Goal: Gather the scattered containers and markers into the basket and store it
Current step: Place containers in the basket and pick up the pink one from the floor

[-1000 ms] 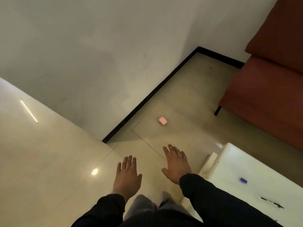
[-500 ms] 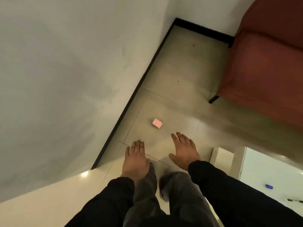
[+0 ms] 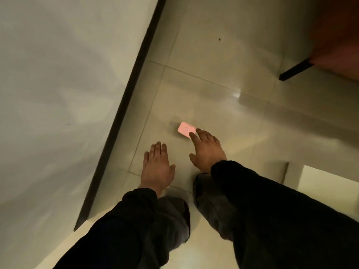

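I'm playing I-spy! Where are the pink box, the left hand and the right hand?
pink box (image 3: 185,129), head view, middle of its top face.
left hand (image 3: 157,168), head view, back of the hand.
right hand (image 3: 208,151), head view, back of the hand.

Right hand (image 3: 207,150) outstretched, fingertips (image 3: 192,135) at near edge of pink container (image 3: 185,130) on floor (image 3: 213,84); left hand (image 3: 157,167) flat, spread, beside it.

One head-worn camera looks steeply down and forward, past the left hand (image 3: 156,167) and right hand (image 3: 207,150), at the floor (image 3: 213,84) beside the wall (image 3: 58,74), seemingly from close range.
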Demonstrator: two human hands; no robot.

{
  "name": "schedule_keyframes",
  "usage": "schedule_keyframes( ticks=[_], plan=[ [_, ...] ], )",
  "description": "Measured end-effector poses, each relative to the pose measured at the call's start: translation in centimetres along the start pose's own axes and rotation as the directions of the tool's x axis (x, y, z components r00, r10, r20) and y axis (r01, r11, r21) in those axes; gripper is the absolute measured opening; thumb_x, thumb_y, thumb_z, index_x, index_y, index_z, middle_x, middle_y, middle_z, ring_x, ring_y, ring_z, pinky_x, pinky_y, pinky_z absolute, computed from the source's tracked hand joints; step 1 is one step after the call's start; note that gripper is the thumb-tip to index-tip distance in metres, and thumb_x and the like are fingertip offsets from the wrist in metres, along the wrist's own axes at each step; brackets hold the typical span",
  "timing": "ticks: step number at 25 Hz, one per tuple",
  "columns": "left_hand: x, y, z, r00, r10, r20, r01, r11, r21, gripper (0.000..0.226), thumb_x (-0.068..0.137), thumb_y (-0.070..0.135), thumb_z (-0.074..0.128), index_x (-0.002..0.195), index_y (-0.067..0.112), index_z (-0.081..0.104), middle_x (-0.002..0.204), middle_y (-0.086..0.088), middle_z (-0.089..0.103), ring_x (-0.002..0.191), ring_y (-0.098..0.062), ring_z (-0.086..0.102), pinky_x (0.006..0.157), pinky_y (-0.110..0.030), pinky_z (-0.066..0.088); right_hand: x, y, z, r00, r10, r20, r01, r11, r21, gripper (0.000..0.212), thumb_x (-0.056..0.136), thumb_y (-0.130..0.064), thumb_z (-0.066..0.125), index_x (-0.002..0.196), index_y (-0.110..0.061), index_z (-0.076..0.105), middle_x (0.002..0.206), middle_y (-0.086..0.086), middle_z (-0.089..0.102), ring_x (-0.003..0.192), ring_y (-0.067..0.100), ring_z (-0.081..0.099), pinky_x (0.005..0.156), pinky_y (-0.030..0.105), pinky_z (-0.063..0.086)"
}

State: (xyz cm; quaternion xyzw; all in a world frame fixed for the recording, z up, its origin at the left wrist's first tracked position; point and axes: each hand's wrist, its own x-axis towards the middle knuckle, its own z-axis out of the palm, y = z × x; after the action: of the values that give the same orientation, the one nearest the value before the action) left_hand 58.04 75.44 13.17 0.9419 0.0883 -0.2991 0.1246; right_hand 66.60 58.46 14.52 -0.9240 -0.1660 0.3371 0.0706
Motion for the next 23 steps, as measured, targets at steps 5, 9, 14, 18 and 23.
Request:
schedule_keyframes(
  ticks=[5, 9, 14, 18, 23],
  plan=[
    [12.7, -2.3, 13.2, 0.999, -0.002, 0.037, 0.0, 0.999, 0.053, 0.089, 0.092, 0.049, 0.055, 0.154, 0.008, 0.005, 0.163, -0.014, 0.001, 0.15, -0.03, -0.001, 0.121, -0.048, 0.007, 14.0, 3.9, 12.4, 0.999, -0.027, -0.018, 0.026, 0.999, -0.04, 0.085, 0.088, -0.019, 0.06, 0.158, -0.025, 0.013, 0.166, 0.014, 0.01, 0.152, 0.036, 0.01, 0.123, 0.05, 0.014],
    [16.5, -3.2, 18.0, 1.0, 0.001, 0.013, -0.003, 0.994, 0.108, 0.104, 0.084, 0.056, 0.063, 0.154, 0.01, 0.002, 0.163, -0.015, -0.006, 0.15, -0.031, -0.006, 0.12, -0.048, 0.001, 17.8, 5.2, 16.3, 1.0, -0.018, -0.022, 0.016, 0.997, -0.072, 0.085, 0.087, -0.013, 0.057, 0.158, -0.028, 0.013, 0.164, 0.016, 0.012, 0.147, 0.04, 0.02, 0.116, 0.053, 0.029],
    [16.3, -3.2, 17.8, 0.999, -0.001, 0.04, -0.006, 0.985, 0.172, 0.103, 0.086, 0.05, 0.066, 0.154, 0.008, 0.001, 0.162, -0.017, -0.005, 0.149, -0.033, -0.004, 0.12, -0.052, 0.01, 16.5, 5.1, 15.6, 0.997, -0.023, -0.076, 0.023, 1.0, -0.006, 0.074, 0.089, -0.006, 0.048, 0.156, -0.023, 0.02, 0.152, 0.015, 0.032, 0.13, 0.039, 0.039, 0.101, 0.049, 0.043],
    [10.5, -0.3, 11.3, 0.998, 0.01, 0.055, -0.018, 0.989, 0.148, 0.095, 0.09, 0.051, 0.058, 0.154, 0.008, 0.003, 0.162, -0.017, -0.004, 0.149, -0.033, -0.003, 0.121, -0.05, 0.008, 9.6, 4.5, 10.5, 0.996, 0.033, -0.084, -0.03, 0.999, 0.044, 0.084, 0.083, -0.002, 0.055, 0.155, -0.024, 0.019, 0.148, 0.014, 0.036, 0.127, 0.037, 0.042, 0.098, 0.049, 0.046],
    [-3.0, 5.9, -1.3, 0.99, 0.113, 0.082, -0.122, 0.985, 0.118, 0.085, 0.095, 0.048, 0.05, 0.154, 0.009, 0.003, 0.163, -0.014, -0.005, 0.15, -0.029, -0.003, 0.121, -0.048, 0.008, -5.7, 2.3, -0.9, 0.983, 0.126, -0.136, -0.11, 0.987, 0.119, 0.086, 0.082, -0.002, 0.059, 0.155, -0.025, 0.019, 0.145, 0.012, 0.039, 0.125, 0.035, 0.044, 0.098, 0.049, 0.048]
  ],
)
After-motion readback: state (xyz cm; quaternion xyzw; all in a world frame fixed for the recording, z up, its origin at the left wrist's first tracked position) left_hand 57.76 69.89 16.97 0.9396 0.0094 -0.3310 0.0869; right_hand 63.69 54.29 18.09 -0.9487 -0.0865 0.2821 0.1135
